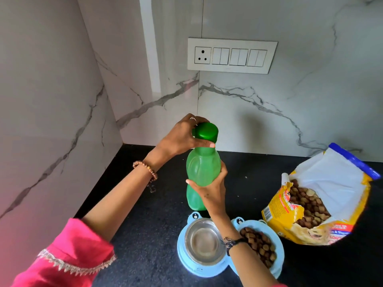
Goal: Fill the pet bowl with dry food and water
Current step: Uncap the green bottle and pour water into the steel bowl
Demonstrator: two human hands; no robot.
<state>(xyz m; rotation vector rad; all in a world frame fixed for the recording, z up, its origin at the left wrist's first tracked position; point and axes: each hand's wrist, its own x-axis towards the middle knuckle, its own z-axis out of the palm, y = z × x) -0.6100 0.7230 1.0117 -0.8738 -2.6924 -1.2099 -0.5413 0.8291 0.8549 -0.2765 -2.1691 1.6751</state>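
Readable text scarce from my seat. Yellow food bag (323,206), lower right of frame: I make out partial white letters "ULT" on red band near bottom edge; blue band beneath carries print too blurred to read. Small barcode-like label on bag's left face, illegible. Nothing else lettered.

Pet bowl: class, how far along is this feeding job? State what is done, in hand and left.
Done: the right dish holds kibble. In hand: the right hand steadies the green bottle while the left hand grips its cap, still on. Left: the left dish looks empty, so water remains.
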